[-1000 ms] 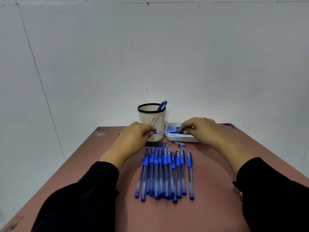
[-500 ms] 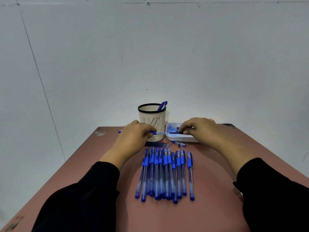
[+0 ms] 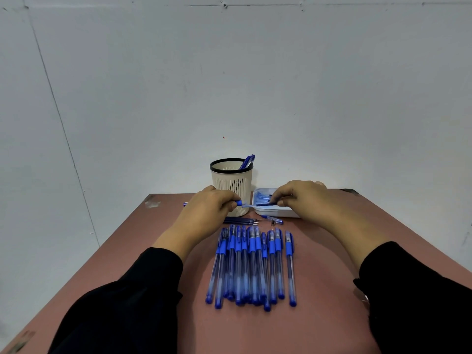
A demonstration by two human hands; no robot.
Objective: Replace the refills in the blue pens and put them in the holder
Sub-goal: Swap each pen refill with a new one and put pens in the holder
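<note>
Since a second ago: my hands barely shifted, refill pushed slightly further toward pen barrel. My left hand [image 3: 204, 213] curled tight round pen barrel [image 3: 242, 203], blue grip end poking out toward right. My right hand [image 3: 304, 200] pinches dark refill [image 3: 264, 204] between thumb and fingertips, tip seemingly inside barrel mouth, view too small to be sure. Holder [image 3: 232, 185] just beyond my left knuckles, pens already inside. White tray [image 3: 277, 213] under my right fingers. Row of blue pens [image 3: 252, 264] on table [image 3: 127, 251] between my wrists. Loose refills [image 3: 242, 221] just below left hand.
</note>
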